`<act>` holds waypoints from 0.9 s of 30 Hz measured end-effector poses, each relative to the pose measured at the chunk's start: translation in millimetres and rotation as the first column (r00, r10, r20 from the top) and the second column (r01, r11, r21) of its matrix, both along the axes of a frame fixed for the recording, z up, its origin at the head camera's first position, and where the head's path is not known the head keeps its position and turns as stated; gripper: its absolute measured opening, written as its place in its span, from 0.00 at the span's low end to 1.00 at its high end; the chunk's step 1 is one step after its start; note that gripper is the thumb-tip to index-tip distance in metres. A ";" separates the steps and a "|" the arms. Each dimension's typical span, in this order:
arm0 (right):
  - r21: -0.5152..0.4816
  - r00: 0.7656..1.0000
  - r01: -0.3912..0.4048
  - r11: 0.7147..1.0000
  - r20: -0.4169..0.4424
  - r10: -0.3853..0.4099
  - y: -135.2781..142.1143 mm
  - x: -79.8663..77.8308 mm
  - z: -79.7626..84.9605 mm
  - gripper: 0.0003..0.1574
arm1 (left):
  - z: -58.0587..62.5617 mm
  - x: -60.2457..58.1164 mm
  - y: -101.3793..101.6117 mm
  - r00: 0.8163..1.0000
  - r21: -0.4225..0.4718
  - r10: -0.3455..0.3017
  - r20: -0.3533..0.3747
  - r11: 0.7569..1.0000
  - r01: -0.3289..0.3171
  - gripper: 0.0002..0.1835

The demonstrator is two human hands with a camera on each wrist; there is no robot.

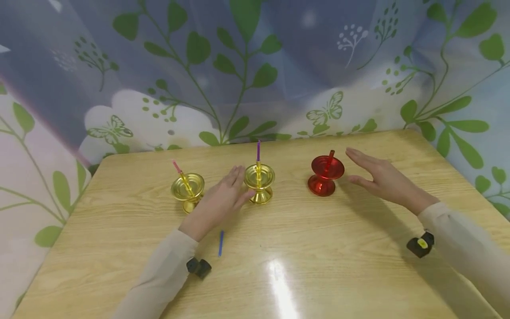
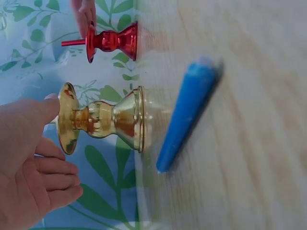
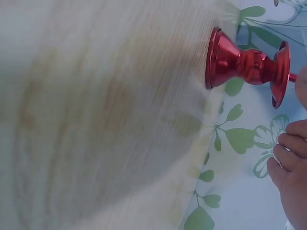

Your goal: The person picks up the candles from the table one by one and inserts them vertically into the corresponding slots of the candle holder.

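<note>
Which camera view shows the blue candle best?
The left wrist view: there the blue candle appears largest, its whole length visible, though slightly blurred. The head view shows it whole but small, lying on the table. The right wrist view does not show it.

Purple candle (image 1: 258,151) upright in gold candleholder (image 1: 263,184); red candleholder (image 1: 326,173) upright.

No text, label, brand or number can be read on the gold holders (image 1: 260,195) beside the left hand (image 1: 223,197) or the red holder (image 1: 322,185) beside the right hand (image 1: 384,179). The cloth (image 1: 295,88) beyond both hands shows no readable lettering either.
</note>
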State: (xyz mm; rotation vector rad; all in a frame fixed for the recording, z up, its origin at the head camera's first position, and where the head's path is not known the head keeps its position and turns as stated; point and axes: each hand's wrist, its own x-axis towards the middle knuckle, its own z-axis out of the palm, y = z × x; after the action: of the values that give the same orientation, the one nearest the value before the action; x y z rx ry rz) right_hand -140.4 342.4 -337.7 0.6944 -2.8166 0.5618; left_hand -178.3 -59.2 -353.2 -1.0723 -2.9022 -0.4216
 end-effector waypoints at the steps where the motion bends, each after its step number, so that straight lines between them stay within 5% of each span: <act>1: 0.009 1.000 -0.001 1.000 0.017 0.000 0.0 -2.7 0.1 0.46 | 0.4 1.7 -1.1 1.000 0.005 -0.001 -0.005 1.000 0.001 0.39; 9: 0.029 0.993 -0.006 1.000 0.121 0.003 -2.6 -17.2 -1.1 0.47 | 6.9 24.3 -14.3 0.997 0.046 0.038 -0.072 0.998 -0.034 0.36; 15: 0.029 0.988 0.017 0.999 0.154 -0.022 0.3 -13.9 -3.6 0.47 | 4.8 63.7 -30.2 0.972 0.135 0.229 -0.055 0.966 -0.220 0.31; 19: 0.020 0.986 0.018 1.000 0.165 -0.021 -0.3 -11.9 -5.9 0.47 | -6.5 90.8 -37.8 0.944 0.099 0.302 -0.133 0.952 -0.291 0.30; 22: 0.005 0.988 0.010 1.000 0.154 -0.010 -2.7 -14.2 -6.0 0.47 | -12.8 104.8 -39.6 0.939 0.102 0.337 -0.065 0.938 -0.330 0.31; 27: -0.008 0.990 -0.001 1.000 0.144 0.002 -5.8 -16.8 -3.4 0.47 | -18.3 115.8 -42.1 0.911 0.227 0.376 0.168 0.885 -0.407 0.33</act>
State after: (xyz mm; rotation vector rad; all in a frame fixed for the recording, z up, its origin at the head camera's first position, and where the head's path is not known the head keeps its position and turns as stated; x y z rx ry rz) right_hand -157.2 336.5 -341.1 0.6803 -2.9447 0.6471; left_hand -62.5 -101.3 -371.5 -0.4195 -2.9460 -0.8339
